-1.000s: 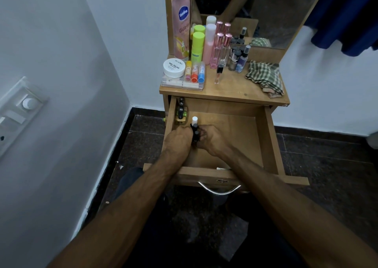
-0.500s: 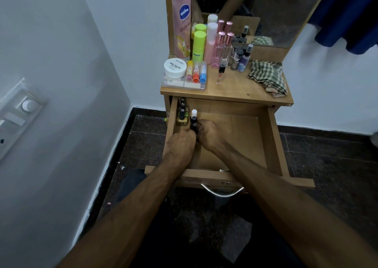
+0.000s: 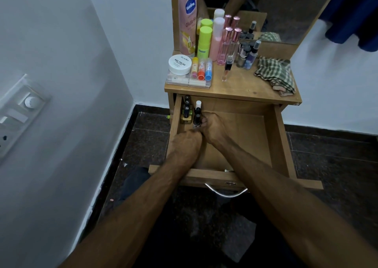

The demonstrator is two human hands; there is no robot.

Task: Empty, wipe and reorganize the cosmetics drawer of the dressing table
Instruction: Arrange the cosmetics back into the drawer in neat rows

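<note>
Head view: checked cloth [image 3: 275, 74] beside bottles [image 3: 246, 54].

I count two hands of mine in one open drawer [image 3: 274, 137], three lip balm sticks [image 3: 201, 69] lying side by side on one clear case [image 3: 178, 80], one white nail polish jar [image 3: 180, 64], two pink-capped perfume bottles [image 3: 229, 43], and one checked cloth [image 3: 275, 74]

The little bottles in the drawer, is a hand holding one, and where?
Yes. The right hand holds the dark bottle by its lower body; its white-capped neighbour stands just behind. The left hand touches near the base; its grip is hidden.
</note>
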